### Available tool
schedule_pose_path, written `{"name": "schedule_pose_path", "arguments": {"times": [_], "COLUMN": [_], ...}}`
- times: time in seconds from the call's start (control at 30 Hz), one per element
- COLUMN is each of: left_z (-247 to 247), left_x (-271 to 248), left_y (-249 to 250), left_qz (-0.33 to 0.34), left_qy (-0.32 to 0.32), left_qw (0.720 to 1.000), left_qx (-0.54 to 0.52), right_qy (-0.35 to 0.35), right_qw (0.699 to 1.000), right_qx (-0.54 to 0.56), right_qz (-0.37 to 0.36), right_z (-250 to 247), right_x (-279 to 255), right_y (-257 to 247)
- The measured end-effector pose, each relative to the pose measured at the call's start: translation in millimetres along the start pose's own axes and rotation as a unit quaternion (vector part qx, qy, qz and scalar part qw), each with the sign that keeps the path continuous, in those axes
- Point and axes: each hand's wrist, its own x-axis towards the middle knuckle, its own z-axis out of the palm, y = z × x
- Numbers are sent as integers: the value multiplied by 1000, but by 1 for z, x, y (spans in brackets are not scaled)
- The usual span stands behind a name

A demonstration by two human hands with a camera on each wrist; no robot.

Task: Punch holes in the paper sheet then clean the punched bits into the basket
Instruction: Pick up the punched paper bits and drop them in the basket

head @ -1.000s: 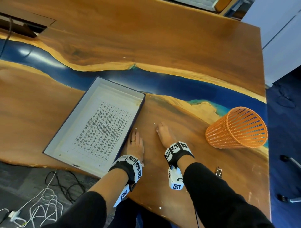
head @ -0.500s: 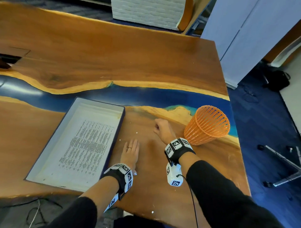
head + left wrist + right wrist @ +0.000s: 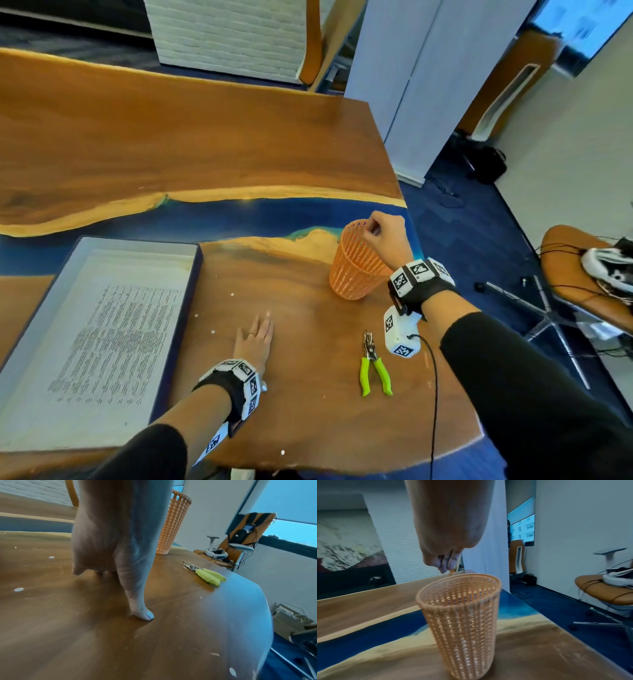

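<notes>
Head view: right hand (image 3: 385, 233), fingers bunched, hovers over the upright basket (image 3: 356, 263) near the table edge (image 3: 404, 205); left hand (image 3: 255, 339) lies flat among scattered punched bits (image 3: 212, 331).

Your head cam looks fwd and down from above at the table (image 3: 205, 144), both forearms in view. L wrist cam sits low, close over the tabletop, facing along the left hand (image 3: 111, 534) twd the basket (image 3: 173, 524). R wrist cam looks along the right hand (image 3: 448, 534), close above the basket. All 3 views share the basket; head and L wrist also share the hole punch (image 3: 373, 363).
</notes>
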Motion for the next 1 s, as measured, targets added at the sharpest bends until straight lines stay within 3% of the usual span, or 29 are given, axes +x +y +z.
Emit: {"name": "schedule_pose_path", "arguments": {"times": [0.23, 0.8, 1.0], "left_z": [1, 3, 12], "left_x": [-1, -1, -4], "left_y": [-1, 0, -15], "left_qz": [3, 3, 25], "left_qy": [-4, 4, 46], "left_qw": [1000, 1000, 999], "left_qx": [-4, -1, -9], "right_qy": [-34, -42, 1], "right_qw": [998, 997, 1000], "right_qx": [-14, -31, -27], "right_qz": [50, 57, -3], "right_z": [-7, -9, 7], "right_x": [-5, -9, -2], "right_y": [27, 31, 0]}}
